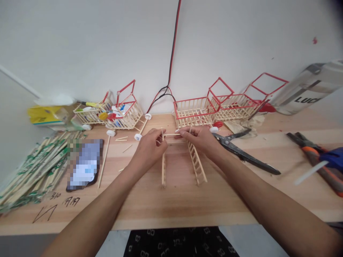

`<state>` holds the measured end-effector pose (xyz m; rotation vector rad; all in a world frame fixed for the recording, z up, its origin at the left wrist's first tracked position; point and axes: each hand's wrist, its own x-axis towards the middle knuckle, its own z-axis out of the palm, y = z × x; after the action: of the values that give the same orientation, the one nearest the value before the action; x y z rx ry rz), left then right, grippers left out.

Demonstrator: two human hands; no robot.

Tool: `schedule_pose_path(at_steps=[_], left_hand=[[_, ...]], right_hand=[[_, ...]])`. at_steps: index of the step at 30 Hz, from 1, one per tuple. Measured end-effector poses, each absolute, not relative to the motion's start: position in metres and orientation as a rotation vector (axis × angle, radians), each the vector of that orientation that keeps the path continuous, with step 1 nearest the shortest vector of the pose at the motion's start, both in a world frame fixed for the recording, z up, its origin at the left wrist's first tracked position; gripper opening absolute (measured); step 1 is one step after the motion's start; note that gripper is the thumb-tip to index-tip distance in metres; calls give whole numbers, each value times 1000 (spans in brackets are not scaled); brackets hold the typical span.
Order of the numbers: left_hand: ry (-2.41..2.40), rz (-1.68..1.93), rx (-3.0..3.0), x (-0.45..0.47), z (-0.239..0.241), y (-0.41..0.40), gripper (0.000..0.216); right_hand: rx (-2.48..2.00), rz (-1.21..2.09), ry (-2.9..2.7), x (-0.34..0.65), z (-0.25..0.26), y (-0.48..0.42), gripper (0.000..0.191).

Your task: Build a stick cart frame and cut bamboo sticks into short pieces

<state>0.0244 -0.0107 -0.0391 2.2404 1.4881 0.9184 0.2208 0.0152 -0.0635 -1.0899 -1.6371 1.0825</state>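
My left hand and my right hand meet over the middle of the wooden table. Between their fingertips they pinch a short thin wooden stick, held level. Below the hands two ladder-like frames of thin sticks stand on edge on the table: the left frame under my left hand, the right frame under my right hand. The stick lies across the far ends of both frames.
Black shears lie right of my right hand. Orange-handled pliers lie far right. Stick baskets with red frames stand at the wall; another basket holds bottle caps. Wrapped chopsticks and a phone lie left.
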Motion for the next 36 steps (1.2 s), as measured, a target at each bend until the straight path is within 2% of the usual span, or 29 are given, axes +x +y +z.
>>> schedule_pose_path(at_steps=[36], left_hand=[[1518,864,2235,26,-38,-11,32]], right_hand=[[-1068,1081,-1621,220,-66,17,22]])
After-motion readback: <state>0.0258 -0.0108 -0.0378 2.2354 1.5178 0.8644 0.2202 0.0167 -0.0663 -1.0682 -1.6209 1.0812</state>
